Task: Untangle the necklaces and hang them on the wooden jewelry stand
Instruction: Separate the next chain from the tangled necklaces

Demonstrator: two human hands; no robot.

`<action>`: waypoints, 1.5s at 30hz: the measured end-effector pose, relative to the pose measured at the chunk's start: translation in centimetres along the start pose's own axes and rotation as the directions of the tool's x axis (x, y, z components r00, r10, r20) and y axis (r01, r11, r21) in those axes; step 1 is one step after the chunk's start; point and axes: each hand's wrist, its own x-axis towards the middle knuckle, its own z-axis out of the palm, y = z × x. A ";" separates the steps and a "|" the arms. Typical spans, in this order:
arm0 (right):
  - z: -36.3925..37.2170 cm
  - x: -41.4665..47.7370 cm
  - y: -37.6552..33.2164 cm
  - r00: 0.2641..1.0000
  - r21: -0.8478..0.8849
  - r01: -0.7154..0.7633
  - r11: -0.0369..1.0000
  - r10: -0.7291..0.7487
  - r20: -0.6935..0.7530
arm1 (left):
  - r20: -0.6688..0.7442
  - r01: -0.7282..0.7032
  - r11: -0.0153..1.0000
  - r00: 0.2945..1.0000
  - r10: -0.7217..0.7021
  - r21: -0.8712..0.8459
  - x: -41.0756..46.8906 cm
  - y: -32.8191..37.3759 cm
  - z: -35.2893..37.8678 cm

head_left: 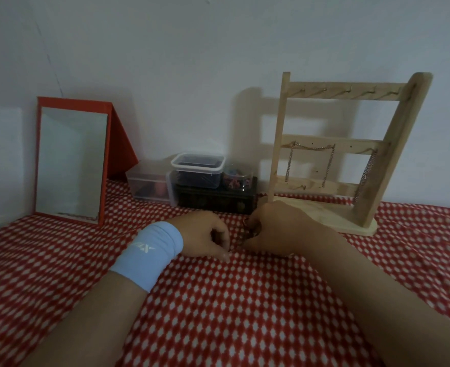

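- Two hands are resting close together on a red cloth (pixel 231 300) dotted with white, just in front of the wooden stand (pixel 279 144).
- The right hand (pixel 279 229) is curling its fingers round a small dark necklace tangle (pixel 249 229), which is sitting between both hands, near the stand's base.
- The left hand (pixel 205 235) is lying beside it with fingers curled in toward the thumb; whether it is pinching a strand I cannot tell.
- A pale blue wristband (pixel 149 256) is wrapping the left wrist, showing a white mark shaped like an X; any lettering is too blurred to read.
- One chain (pixel 311 148) is hanging looped across the stand's middle rail, and another chain (pixel 365 173) is dangling at that rail's right end.
- A red-framed mirror (pixel 71 162) is leaning at the left, and clear plastic boxes (pixel 197 170) are standing beside and upon a dark box (pixel 216 198) against the wall.
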 end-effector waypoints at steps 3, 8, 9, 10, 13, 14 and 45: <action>-0.5 -0.2 0.3 0.999 0.009 -0.051 0.999 0.051 0.004 | -0.008 0.005 1.000 1.000 -0.005 0.028 0.2 -0.1 0.3; -1.6 -0.1 1.3 0.977 0.338 -0.098 0.936 0.156 -0.148 | -0.126 0.049 0.998 0.991 -0.044 0.040 0.5 -0.9 0.9; -1.8 0.0 1.5 0.962 0.516 -0.095 0.851 0.212 -0.173 | -0.123 0.056 0.998 0.991 -0.051 0.030 0.5 -0.8 0.9; -2.1 0.1 1.6 0.945 0.705 -0.076 0.705 0.278 -0.175 | -0.113 0.066 0.998 0.991 -0.065 0.005 0.6 -0.8 0.9; -3.0 0.1 1.4 0.940 0.995 0.070 0.068 0.328 -0.088 | -0.112 0.108 0.994 0.988 -0.107 0.004 0.7 -0.7 0.8; -3.1 0.1 1.3 0.948 0.994 0.100 -0.049 0.308 -0.081 | -0.116 0.126 0.991 0.986 -0.122 0.033 0.6 -0.8 0.7; -3.0 -0.2 0.0 0.949 0.987 0.131 0.092 0.276 -0.152 | -0.259 -0.013 0.682 0.931 -0.259 -0.731 0.9 2.9 -0.5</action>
